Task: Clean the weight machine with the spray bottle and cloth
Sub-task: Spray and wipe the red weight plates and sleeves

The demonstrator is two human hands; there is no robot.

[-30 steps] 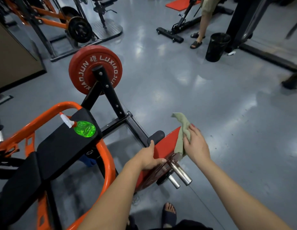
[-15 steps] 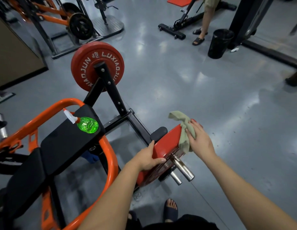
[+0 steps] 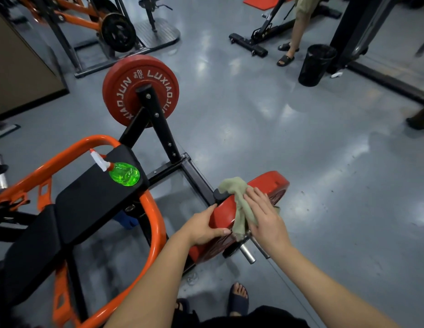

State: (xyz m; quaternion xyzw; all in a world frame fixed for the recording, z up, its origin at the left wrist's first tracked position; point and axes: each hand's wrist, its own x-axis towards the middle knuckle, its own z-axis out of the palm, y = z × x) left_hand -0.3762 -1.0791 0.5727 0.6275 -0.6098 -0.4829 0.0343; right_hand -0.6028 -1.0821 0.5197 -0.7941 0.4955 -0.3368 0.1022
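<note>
Right hand [image 3: 265, 216] lies flat, grip spread, pressing the green cloth [image 3: 237, 200] onto the rim of the near red plate [image 3: 267, 183]; its thumb and the cloth's lower fold are hidden. Left hand [image 3: 201, 224] curls its grip round the plate's edge, fingertips partly unseen. Spray bottle [image 3: 124, 174] rests on the black pad [image 3: 92, 192], well apart. Beyond: second red plate [image 3: 140, 91], black bin [image 3: 316, 65], bystander's legs [image 3: 298, 27] cut off above.

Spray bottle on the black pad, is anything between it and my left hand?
Nothing visible blocks the way. The spray bottle lies bare on the black pad; your left hand grips the red plate. Only the orange tube, curving out from under the pad, crosses the gap, likely beneath a reach.
</note>
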